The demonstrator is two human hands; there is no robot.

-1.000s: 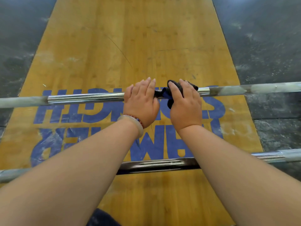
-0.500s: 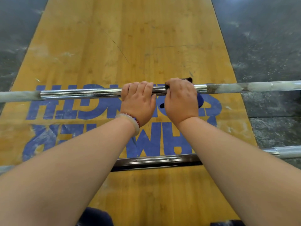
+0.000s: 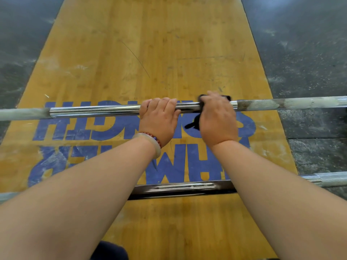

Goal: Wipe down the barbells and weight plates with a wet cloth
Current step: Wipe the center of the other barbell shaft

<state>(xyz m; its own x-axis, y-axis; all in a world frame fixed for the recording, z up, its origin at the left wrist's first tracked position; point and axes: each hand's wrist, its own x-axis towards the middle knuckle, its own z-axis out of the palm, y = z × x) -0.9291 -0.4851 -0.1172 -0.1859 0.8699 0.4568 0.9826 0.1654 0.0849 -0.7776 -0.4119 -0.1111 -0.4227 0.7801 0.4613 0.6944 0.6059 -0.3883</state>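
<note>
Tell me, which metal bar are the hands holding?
The farther barbell: the left hand grips it bare, the right hand through a dark cloth. The nearer barbell lies unheld.

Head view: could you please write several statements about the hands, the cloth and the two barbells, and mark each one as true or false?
1. The left hand grips the far barbell, with no cloth showing under it. True.
2. The dark cloth is wrapped on the near barbell. False: the right hand holds it around the far barbell.
3. Neither hand touches the near barbell. True.
4. The bracelet is on the right wrist. False: it is on the left wrist.
</note>
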